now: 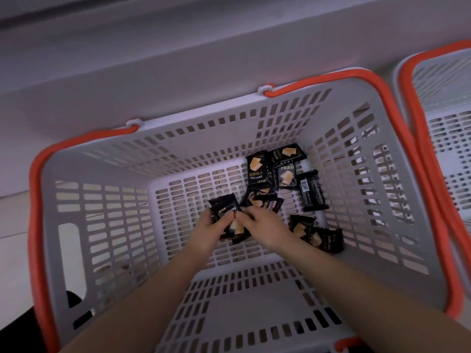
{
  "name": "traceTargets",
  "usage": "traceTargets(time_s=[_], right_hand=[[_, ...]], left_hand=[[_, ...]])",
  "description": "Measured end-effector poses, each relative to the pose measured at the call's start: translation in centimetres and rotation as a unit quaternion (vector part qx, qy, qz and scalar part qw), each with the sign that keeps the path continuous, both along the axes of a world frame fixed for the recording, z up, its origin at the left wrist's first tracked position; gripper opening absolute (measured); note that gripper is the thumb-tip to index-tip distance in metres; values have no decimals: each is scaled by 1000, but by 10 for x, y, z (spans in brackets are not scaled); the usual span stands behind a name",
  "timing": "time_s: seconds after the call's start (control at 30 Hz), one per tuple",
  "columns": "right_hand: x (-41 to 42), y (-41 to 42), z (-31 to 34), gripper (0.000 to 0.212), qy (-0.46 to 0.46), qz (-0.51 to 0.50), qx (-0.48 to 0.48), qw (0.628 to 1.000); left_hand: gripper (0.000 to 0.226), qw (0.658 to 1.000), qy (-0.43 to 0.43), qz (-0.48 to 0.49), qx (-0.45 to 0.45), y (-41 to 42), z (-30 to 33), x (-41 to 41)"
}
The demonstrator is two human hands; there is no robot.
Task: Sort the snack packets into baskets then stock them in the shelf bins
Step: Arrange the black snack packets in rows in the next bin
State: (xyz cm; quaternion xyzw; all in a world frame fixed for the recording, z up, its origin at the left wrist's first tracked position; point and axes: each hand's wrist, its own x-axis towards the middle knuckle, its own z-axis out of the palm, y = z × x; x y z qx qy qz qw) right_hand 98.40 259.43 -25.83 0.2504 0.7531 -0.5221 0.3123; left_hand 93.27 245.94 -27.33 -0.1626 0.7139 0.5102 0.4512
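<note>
Both hands reach deep into the grey basket [107, 225] with the orange handles, and they meet at about the centre of its slotted floor. The left hand [207, 229] has its grip clamped on a black snack packet [224, 210], fingers curled round the near edge of it; the right hand [265, 225] curls its fingers over the same cluster, though whether its grip is pinching that packet, the one beneath [238, 231], or nothing at all I cannot tell. More of the same black packets lie loose on the floor: a group [258, 170] at twelve to one o'clock from the hands, one turned barcode-up [312, 191] at two o'clock, and a pair [314, 235] at three to four o'clock. A second basket [443, 128] stands just beside this one at the three o'clock edge. The likely trouble is in the gather: the wrappers look slick and overlap, so scooping several at once could let one slide out on the lift and drop back or fall outside the rim. The barcode-up packet shows no printed front, so it could be missorted if taken for another kind.
</note>
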Motion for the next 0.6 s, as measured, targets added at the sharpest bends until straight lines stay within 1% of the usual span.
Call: traceTargets(time_s=[0.03,0.1,0.13,0.17,0.2,0.27,0.37,0.47,0.6], right_hand=[[0,0,-3,34,22,29,78,996],[3,4,-8,32,71,70,244,965],[4,9,-10,31,88,74,300,947],[5,13,-14,31,98,67,330,936],[6,18,-18,32,99,57,337,935],[5,24,-25,33,75,33,307,948],[4,28,-32,37,43,34,262,963],[5,26,-37,46,38,91,301,948],[7,15,-41,54,10,128,345,930]], left_hand=[[21,1000,12,7,-9,-5,-1,-2],[23,999,32,7,-32,-17,-3,-6],[25,998,40,-3,-42,-22,-5,-8],[26,997,52,-21,-55,-28,-7,-9],[27,994,70,-47,-72,-34,-8,-11],[31,986,103,-91,-98,-43,-11,-13],[36,986,98,-88,-106,-51,-14,-16],[40,987,95,-56,-118,-53,-16,-17],[33,991,89,-28,-99,-50,-15,-17]])
